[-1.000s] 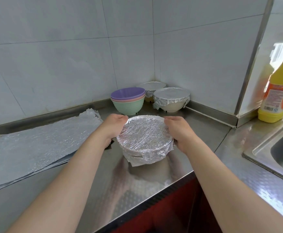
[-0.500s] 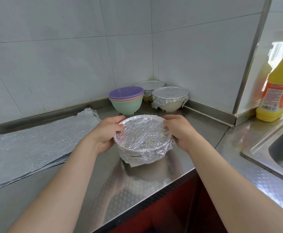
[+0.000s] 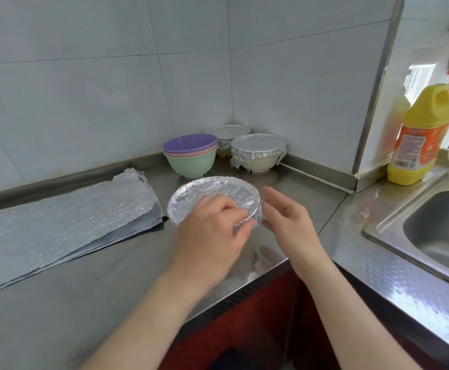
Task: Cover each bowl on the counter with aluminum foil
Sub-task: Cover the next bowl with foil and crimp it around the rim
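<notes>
A foil-covered bowl (image 3: 212,194) stands on the steel counter (image 3: 89,273) near its front edge. My left hand (image 3: 210,233) lies over the bowl's near side, its fingers curled round the foil at the rim. Just right of the bowl, my right hand (image 3: 285,217) hovers with straight, relaxed fingers and holds nothing. In the corner stand two more foil-covered bowls (image 3: 258,152), one (image 3: 228,133) behind the other. Next to them is a stack of three uncovered bowls (image 3: 190,153): purple, pink and green. Flat foil sheets (image 3: 57,222) lie at the left.
A yellow detergent bottle (image 3: 421,137) stands at the right by the wall's steel trim. A sink basin (image 3: 437,231) is set into the counter on the right. Tiled walls close off the back, and the counter's front edge runs just below my hands.
My left hand slid from the bowl's left side over its near rim and grips the foil there. My right hand came off the bowl and opened. The camera view shifted.
</notes>
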`<state>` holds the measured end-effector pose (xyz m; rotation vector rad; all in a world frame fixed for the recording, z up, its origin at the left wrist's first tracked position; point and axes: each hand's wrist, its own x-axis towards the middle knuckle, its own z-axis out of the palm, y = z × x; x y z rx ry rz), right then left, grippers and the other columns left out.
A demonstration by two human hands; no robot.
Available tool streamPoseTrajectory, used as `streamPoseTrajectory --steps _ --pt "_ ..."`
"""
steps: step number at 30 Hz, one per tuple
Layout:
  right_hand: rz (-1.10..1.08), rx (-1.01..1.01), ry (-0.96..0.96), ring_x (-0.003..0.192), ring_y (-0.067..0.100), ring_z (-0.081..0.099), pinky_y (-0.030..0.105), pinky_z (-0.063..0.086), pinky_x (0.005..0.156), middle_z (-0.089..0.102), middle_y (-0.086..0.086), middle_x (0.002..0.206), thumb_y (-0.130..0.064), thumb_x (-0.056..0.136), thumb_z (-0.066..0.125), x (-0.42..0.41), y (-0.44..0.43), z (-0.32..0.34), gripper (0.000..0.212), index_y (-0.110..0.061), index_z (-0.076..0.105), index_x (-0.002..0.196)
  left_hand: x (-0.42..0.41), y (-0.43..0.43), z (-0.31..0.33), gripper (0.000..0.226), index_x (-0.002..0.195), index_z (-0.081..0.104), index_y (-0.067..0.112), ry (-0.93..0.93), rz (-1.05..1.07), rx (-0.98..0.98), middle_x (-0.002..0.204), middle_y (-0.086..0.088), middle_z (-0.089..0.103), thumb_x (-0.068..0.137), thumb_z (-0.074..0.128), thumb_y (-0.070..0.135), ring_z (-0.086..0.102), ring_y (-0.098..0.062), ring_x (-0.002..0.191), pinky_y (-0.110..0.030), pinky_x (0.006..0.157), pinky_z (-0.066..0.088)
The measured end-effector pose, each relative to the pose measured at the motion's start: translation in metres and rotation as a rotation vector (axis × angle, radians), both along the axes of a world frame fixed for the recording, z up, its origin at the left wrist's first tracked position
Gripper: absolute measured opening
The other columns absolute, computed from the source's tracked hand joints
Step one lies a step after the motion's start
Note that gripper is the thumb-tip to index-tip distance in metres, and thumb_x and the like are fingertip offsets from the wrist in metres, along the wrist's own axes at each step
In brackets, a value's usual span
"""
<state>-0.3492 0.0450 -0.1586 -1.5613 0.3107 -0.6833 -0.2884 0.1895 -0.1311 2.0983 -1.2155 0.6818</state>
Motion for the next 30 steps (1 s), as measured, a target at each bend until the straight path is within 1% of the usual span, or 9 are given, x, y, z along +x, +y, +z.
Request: streamPoseTrajectory --steps 2,5,11,14,17,19,22,25,30 --pt "-0.063 -0.204 -0.004 0.093 0.002 0.064 0.022 0.049 0.091 0.070 -0.004 0.108 -0.002 0.091 0.053 0.002 0.001 -0.007 0.040 -0.030 0.066 0.118 -0.004 -0.009 -0.011 0.016 0.081 0.072 0.021 -0.123 0.041 0.050 0.078 0.007 0.057 0.083 0.065 0.035 0.053 -0.016 0.079 -0.032 0.061 0.048" --pt "-0.120 -0.517 0.028 0.087 0.003 0.058 0.006 0.042 0.080 0.062 -0.002 0.108 -0.002 0.090 0.059 0.002 -0.005 -0.012 0.034 -0.025 0.070 0.113 0.002 -0.011 -0.017 0.014 0.086 0.073 0.017 -0.142 0.086 0.036 0.076 0.003 0.056 0.076 0.079 0.024 0.055 -0.020 0.074 -0.034 0.054 0.049" --pt "0.019 -0.922 -0.027 0.073 0.010 0.062 0.015 0.049 0.077 0.055 -0.002 0.121 -0.006 0.081 0.075 0.000 -0.028 0.002 0.024 -0.017 0.076 0.103 0.007 -0.006 -0.014 0.009 0.086 0.077 0.019 -0.064 0.093 0.012 0.073 0.004 0.059 0.078 0.077 0.023 0.057 -0.021 0.074 -0.031 0.060 0.049" --pt "0.096 -1.054 -0.001 0.065 0.013 0.062 0.031 0.052 0.070 0.059 -0.005 0.115 -0.021 0.081 0.077 0.006 -0.028 0.013 0.015 -0.021 0.077 0.096 0.010 -0.005 -0.012 0.014 0.081 0.077 0.021 -0.067 0.114 0.023 0.070 0.005 0.058 0.079 0.068 0.032 0.056 -0.019 0.071 -0.027 0.060 0.042" --pt "0.101 -1.147 0.006 0.076 0.015 0.062 0.036 0.052 0.072 0.059 -0.007 0.114 -0.035 0.083 0.070 0.010 -0.032 0.017 0.016 -0.026 0.076 0.095 0.012 -0.006 -0.011 0.017 0.078 0.077 0.021 -0.079 0.119 0.040 0.069 0.005 0.059 0.078 0.065 0.034 0.056 -0.019 0.070 -0.025 0.062 0.038" --pt "0.103 -1.163 0.003 0.084 0.014 0.061 0.036 0.051 0.075 0.059 -0.007 0.115 -0.035 0.084 0.070 0.010 -0.037 0.018 0.017 -0.027 0.076 0.097 0.012 -0.005 -0.011 0.015 0.076 0.076 0.021 -0.072 0.122 0.029 0.070 0.005 0.060 0.077 0.066 0.032 0.057 -0.020 0.071 -0.022 0.064 0.033" --pt "0.126 -1.157 0.001 0.091 0.012 0.063 0.037 0.052 0.078 0.062 -0.009 0.111 -0.033 0.081 0.073 0.012 -0.041 0.018 0.018 -0.027 0.076 0.098 0.011 -0.005 -0.010 0.014 0.075 0.076 0.021 -0.069 0.135 0.036 0.069 0.005 0.061 0.077 0.066 0.031 0.057 -0.019 0.071 -0.022 0.064 0.034" --pt "0.134 -1.165 0.006 0.087 0.008 0.062 0.038 0.052 0.077 0.064 -0.011 0.105 -0.032 0.079 0.075 0.017 -0.043 0.022 0.016 -0.027 0.076 0.094 0.014 -0.007 -0.009 0.017 0.074 0.075 0.020 -0.062 0.112 0.072 0.069 0.004 0.062 0.079 0.064 0.031 0.058 -0.019 0.070 -0.025 0.064 0.041" --pt "0.179 -1.142 -0.006 0.079 0.006 0.060 0.037 0.052 0.074 0.065 -0.010 0.097 -0.023 0.079 0.078 0.023 -0.045 0.023 0.012 -0.022 0.076 0.091 0.020 -0.009 -0.008 0.017 0.074 0.075 0.018 -0.026 0.073 0.092 0.070 0.003 0.064 0.080 0.063 0.028 0.059 -0.020 0.069 -0.022 0.065 0.036"
